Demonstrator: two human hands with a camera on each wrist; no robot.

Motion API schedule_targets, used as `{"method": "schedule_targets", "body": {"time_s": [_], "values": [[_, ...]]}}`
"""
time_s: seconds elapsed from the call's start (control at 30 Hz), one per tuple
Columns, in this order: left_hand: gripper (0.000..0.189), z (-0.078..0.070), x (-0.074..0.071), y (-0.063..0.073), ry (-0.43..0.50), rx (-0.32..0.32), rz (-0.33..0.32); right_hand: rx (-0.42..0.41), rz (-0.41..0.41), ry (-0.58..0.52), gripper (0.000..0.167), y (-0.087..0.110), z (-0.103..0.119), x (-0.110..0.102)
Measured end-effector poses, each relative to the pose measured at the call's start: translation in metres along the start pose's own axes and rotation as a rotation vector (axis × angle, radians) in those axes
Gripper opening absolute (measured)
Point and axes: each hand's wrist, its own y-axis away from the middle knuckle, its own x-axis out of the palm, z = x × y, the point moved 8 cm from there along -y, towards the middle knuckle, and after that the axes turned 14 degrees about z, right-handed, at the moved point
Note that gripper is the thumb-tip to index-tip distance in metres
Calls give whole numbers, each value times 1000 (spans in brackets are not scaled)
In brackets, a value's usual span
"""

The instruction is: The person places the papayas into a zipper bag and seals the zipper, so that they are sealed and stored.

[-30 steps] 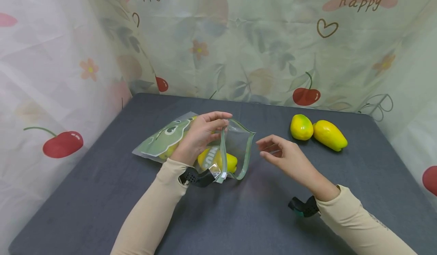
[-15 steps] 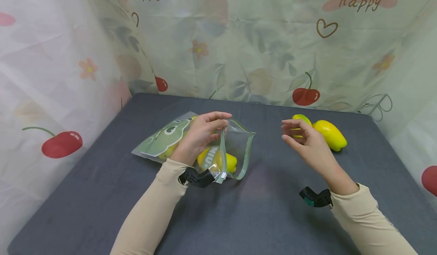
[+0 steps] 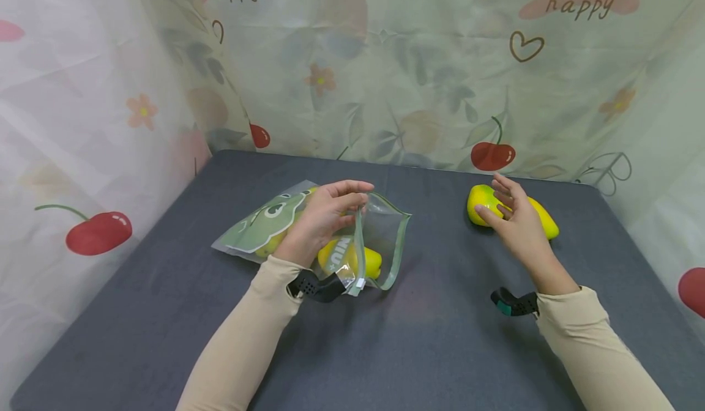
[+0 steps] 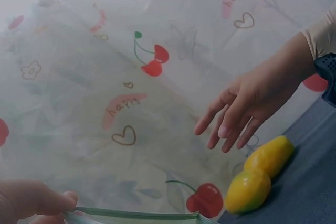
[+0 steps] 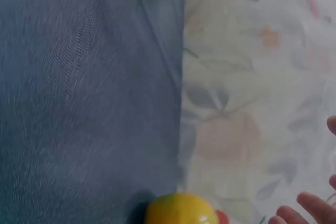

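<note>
A clear zip bag (image 3: pixel 237 235) with green trim and a green cartoon print lies on its side, its mouth gaping to the right. My left hand (image 3: pixel 322 218) pinches the upper rim of that mouth between thumb and fingers. Inside sits a yellow mango-like fruit (image 3: pixel 373 263), with more yellow showing behind the print. At the right, my right hand (image 3: pixel 520 224) hovers with fingers spread and nothing in its grasp. It partly covers two more yellow fruits in the head view, a rounder greenish one (image 3: pixel 478 202) and a longer one (image 4: pixel 273 156), which lie side by side.
A dark grey cloth covers the table (image 3: pixel 418 350). Printed curtains (image 3: pixel 385 93) hang along its back and sides, close behind the two loose fruits. Each wrist wears a black camera (image 3: pixel 514 302).
My right hand has moved right and away from the bag mouth to above the two loose fruits, its fingers spreading. The left hand and bag have stayed in place.
</note>
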Motion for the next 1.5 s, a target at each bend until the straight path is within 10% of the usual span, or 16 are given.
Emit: {"method": "schedule_targets", "body": {"time_s": [0.63, 1.5], "values": [[19, 1, -2, 2, -2, -20, -19, 169, 81, 107, 82, -27, -61, -1], [20, 2, -1, 2, -10, -15, -14, 276, 136, 234, 90, -53, -85, 4]]}}
